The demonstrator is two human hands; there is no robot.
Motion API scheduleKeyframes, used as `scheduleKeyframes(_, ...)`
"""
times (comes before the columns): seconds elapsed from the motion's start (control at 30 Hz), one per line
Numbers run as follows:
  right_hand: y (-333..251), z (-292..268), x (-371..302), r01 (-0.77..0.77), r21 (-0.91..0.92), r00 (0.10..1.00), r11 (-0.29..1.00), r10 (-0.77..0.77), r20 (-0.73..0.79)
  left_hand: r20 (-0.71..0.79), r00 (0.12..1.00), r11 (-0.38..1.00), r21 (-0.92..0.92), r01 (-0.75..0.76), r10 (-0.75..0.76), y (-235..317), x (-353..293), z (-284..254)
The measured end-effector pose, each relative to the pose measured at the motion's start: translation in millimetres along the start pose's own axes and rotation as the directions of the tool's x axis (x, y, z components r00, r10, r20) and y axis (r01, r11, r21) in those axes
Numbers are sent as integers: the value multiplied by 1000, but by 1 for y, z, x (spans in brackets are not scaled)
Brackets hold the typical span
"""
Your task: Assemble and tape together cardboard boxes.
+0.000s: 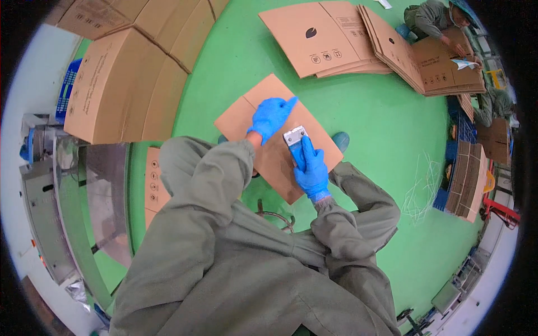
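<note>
A plain brown flattened cardboard piece (272, 179) lies tilted across in front of my knees. My left hand (270, 119), in a blue glove, rests on its upper part; one finger stretches to the far right edge, while the other fingers are hard to make out. My right hand (312, 172), also gloved in blue, grips a scraper-like tool (295, 138) with a flat metal head, two screws and a blue handle. The tool's head points away from me, over the cardboard's right half. Whether it touches the cardboard, I cannot tell.
Large brown cartons (129, 84) stand at the left, near a metal-framed table (73, 213). Flattened printed cartons (314, 39) lie ahead on the green floor. A co-worker (434, 22) handles cardboard at the far right. Loose white straps (420, 190) and bundled cardboard (465, 179) are at right.
</note>
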State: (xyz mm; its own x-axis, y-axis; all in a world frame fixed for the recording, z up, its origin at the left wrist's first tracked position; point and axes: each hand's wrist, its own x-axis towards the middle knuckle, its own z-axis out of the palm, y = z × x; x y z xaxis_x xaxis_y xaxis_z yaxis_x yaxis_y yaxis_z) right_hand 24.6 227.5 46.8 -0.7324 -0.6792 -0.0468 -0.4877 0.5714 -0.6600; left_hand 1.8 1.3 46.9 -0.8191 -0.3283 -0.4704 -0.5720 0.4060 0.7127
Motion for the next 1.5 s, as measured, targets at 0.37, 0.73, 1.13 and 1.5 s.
scheduleKeyframes(0.37,-22,-2,6,88,-46,995,995,-85,60,-206,961,981,97,-170,186,-39,16,-1)
scheduleKeyframes(0.73,-8,-9,12,69,-113,993,991,-58,99,-23,994,992,-70,-106,104,-41,6,-35)
scheduleKeyframes(1.13,-5,-4,10,77,-114,996,990,-71,61,90,992,991,86,-101,93,20,-29,-23)
scheduleKeyframes(1.5,0,-5,16,135,-33,988,990,-133,74,39,994,994,2,-107,106,-16,2,7)
